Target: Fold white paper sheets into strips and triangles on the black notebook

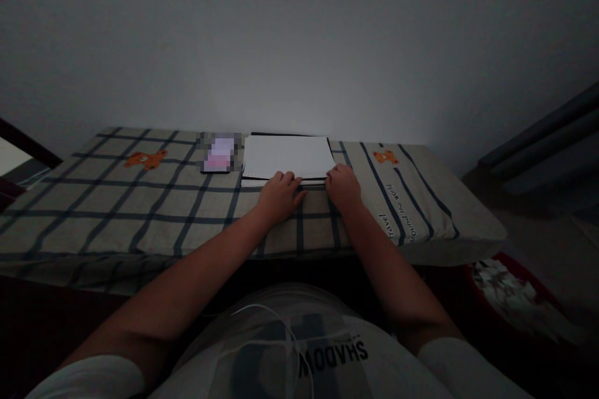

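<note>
A stack of white paper sheets [286, 156] lies on the cloth-covered table, with dark edges showing behind and beneath the top sheets. My left hand [281, 196] rests at the near edge of the stack, fingertips on the paper and thumb spread to the right; it is open. At the near right corner, my right hand [344, 186] is closed, its bent fingers gripping the edge of the sheets. The undersides of both hands are hidden.
A phone-like device [219, 154], partly pixelated, lies left of the stack. The checked tablecloth [187, 202] covers the table, which stands against a pale wall [299, 43]. A red bin [505, 262] with crumpled white paper stands at the lower right.
</note>
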`<state>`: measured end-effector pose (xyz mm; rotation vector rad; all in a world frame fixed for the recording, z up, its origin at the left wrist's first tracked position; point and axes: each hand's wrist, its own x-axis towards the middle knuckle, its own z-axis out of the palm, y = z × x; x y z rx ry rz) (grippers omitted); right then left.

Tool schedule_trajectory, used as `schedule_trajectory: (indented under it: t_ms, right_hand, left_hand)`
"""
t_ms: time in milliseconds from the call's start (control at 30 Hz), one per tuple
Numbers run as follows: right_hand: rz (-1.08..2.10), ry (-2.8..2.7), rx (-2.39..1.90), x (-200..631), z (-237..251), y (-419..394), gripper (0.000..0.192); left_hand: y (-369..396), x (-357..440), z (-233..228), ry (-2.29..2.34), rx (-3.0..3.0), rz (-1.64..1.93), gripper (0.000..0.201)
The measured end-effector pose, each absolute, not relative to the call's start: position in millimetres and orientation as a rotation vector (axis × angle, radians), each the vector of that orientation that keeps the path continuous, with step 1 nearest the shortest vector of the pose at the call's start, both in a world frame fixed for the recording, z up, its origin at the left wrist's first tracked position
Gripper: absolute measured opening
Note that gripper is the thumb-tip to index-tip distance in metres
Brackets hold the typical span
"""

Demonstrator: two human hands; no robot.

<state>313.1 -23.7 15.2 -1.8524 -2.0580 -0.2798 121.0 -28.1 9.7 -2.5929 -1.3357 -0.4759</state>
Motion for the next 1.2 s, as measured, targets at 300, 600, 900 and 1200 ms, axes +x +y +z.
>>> schedule_trajectory:
  t_ms: [300,600,900,1200]
  right_hand:
    - [-0.035,-2.350,-1.575,298.0,15.7,-26.9,0.034]
    - [-0.038,-2.206,-1.666,302.1,12.5,-26.1,0.030]
    - [-0.114,-2.312,-1.453,298.8,9.8,-25.2,0.033]
    - [-0.105,-2.322,-1.501,296.5,9.2,-25.0,0.031]
  left_hand:
    - [-20.3,120.8,2.1,-1.195,-2.641,-0.550,0.041]
    - [-21.1,119.2,2.1,-1.208,-2.626,-0.580,0.039]
    - [-21.1,120.2,2.7,-1.163,-2.683,-0.584,0.037]
    - [-22.9,120.4,3.2,-1.279,-2.648,-0.568,0.036]
